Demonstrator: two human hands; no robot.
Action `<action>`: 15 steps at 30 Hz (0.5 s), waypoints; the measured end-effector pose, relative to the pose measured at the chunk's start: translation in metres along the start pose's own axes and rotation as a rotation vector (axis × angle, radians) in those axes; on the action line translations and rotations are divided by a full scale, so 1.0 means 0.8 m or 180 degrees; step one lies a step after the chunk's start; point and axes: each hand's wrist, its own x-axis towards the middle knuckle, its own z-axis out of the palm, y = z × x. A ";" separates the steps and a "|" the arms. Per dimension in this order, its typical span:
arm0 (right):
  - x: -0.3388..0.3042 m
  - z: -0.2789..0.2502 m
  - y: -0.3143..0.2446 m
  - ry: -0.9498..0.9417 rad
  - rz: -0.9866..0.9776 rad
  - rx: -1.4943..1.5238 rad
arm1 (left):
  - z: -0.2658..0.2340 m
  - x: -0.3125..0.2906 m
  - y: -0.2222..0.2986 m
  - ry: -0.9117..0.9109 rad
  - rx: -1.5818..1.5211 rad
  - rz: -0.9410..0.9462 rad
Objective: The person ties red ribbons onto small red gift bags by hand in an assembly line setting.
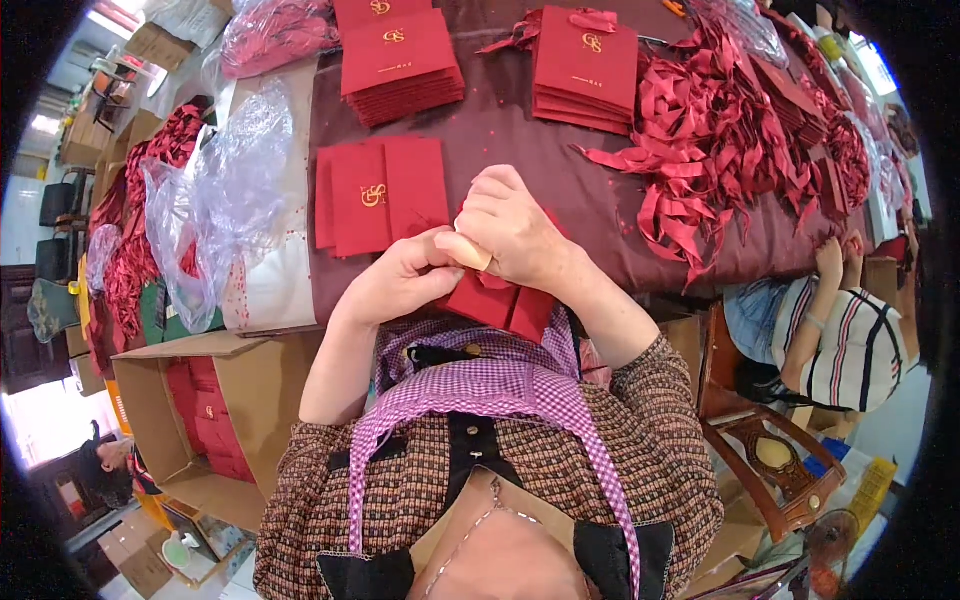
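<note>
Both hands meet at the table's near edge over a red folded pouch (505, 307), most of it under my fingers. My left hand (405, 278) is closed, its thumb and fingers pinching at a red ribbon (491, 280) that shows only in part. My right hand (515, 232) curls over the same ribbon from the other side, fingers bent into a loose fist. Between them a beige covering (468, 252) sits on one fingertip. Beside my left hand lie a few flat red pouches (412, 195) with gold marks, overlapping one another.
Farther back stand two stacks of red pouches, one on the left (403, 70) and one on the right (585, 65). Loose red ribbons (690, 140) heap at the right. Clear plastic bags (235, 185) lie left. An open carton (145, 400) holds red pouches. Another person (840, 335) works at right.
</note>
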 end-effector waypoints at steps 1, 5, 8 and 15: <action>0.001 -0.001 -0.001 0.0000 -0.0001 -0.0004 | 0.001 0.000 -0.005 -0.0003 0.0001 0.0003; 0.007 -0.006 -0.009 0.0006 -0.0060 0.0084 | 0.010 0.003 -0.028 0.0525 -0.0130 0.0299; 0.009 -0.010 -0.022 0.0050 -0.0112 0.0343 | -0.003 0.002 -0.032 0.1173 -0.0909 0.0191; 0.006 -0.027 -0.035 -0.0138 -0.0027 0.0525 | -0.061 -0.011 -0.017 0.1525 -0.3034 0.0172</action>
